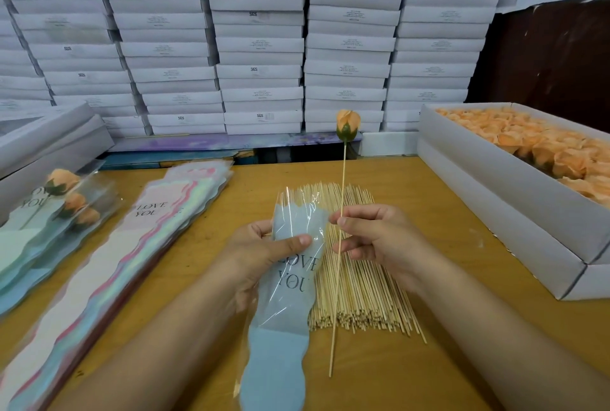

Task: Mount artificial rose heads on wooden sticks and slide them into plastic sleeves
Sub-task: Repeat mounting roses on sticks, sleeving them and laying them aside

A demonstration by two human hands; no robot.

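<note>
My right hand (373, 239) pinches a thin wooden stick (337, 295) near its middle. The stick stands almost upright with a peach rose head (348, 123) mounted on its top end. My left hand (264, 248) grips a light-blue plastic sleeve (284, 321) printed "LOVE YOU", thumb on its front, its clear upper end just left of the stick. The stick is outside the sleeve. Under both hands lies a pile of loose wooden sticks (366, 295) on the wooden table (462, 328).
A white box (495, 212) of peach rose heads (544, 146) stands at the right. A stack of flat sleeves (109, 265) lies left of centre, finished sleeved roses (62, 202) at far left. Stacked white boxes (257, 47) form a wall behind the table.
</note>
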